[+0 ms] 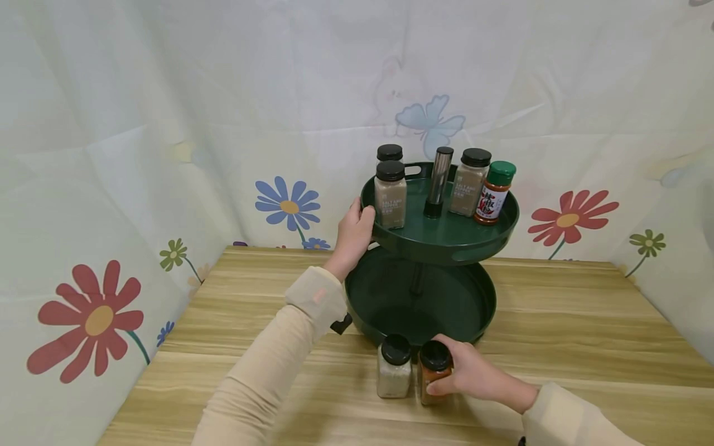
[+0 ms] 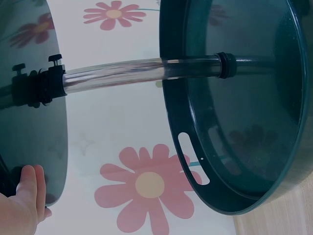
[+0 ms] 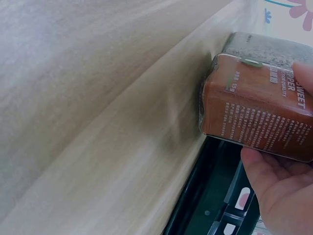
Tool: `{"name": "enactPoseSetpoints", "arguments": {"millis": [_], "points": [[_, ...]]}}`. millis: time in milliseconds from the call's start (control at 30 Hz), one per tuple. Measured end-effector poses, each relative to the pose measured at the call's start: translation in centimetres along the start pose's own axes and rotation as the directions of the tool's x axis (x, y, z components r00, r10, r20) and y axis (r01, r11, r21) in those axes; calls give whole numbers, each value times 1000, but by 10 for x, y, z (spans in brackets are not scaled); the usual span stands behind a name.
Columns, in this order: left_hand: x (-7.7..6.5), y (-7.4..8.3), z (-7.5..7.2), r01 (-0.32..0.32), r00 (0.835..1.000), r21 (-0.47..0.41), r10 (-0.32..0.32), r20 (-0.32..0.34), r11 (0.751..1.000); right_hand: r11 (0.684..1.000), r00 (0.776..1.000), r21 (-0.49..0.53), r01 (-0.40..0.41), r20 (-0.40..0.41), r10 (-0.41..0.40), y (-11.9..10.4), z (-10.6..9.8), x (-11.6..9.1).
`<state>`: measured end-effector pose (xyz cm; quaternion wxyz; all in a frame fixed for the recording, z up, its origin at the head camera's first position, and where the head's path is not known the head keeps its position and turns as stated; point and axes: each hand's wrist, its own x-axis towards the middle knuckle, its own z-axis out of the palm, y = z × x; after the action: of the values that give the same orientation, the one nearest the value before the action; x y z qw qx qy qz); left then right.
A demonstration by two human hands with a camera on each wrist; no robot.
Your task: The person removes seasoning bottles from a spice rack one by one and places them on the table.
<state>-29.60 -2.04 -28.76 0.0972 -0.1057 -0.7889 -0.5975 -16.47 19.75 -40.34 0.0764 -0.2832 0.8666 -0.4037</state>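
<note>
My left hand (image 1: 352, 234) holds the left rim of the upper tray (image 1: 429, 248) of a dark green two-tier rack. In the left wrist view its fingers (image 2: 30, 188) lie against that tray's underside. My right hand (image 1: 476, 375) grips a square spice jar (image 1: 429, 379) of orange-red powder with a black lid, thumb on one side and fingers on the other. The jar is upright at the front of the rack; whether its base touches the table I cannot tell. Close on its left stands a black-lidded jar of pale grains (image 1: 393, 375).
The upper tray carries a brown spice jar (image 1: 390, 201), another behind it, a third brown jar (image 1: 468, 189), and a green-capped red bottle (image 1: 491, 201) around a metal post (image 1: 439, 179). Below is the lower tray (image 1: 385, 291). Flowered cloth (image 1: 167, 124) hangs behind the wooden table (image 1: 569, 322).
</note>
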Motion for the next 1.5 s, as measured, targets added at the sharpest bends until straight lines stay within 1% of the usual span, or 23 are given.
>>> {"name": "enactPoseSetpoints", "arguments": {"millis": [300,433,600,767,933,1200,1500], "points": [[0,0,1,-6,1000,5,6,-3,1000,999,999,-27,-21,-45,20,2,4,0],[0,0,0,-12,1000,3,12,-5,1000,1000,998,-15,-9,-56,8,2,5,0],[0,0,0,-22,1000,3,22,-11,1000,1000,999,7,-5,-40,6,2,5,-1],[0,1,0,-13,1000,-5,13,-8,1000,1000,1000,30,-6,-22,7,2,5,-2],[-1,1,0,-16,1000,-6,16,-15,1000,999,999,31,-4,-34,5,1,7,-4],[-1,0,1,-21,1000,-15,20,-17,1000,1000,998,-2,-19,-64,19,0,10,-5],[-1,1,1,-21,1000,-7,21,-18,1000,1000,998,8,-24,-63,25,1,11,-6]]}}
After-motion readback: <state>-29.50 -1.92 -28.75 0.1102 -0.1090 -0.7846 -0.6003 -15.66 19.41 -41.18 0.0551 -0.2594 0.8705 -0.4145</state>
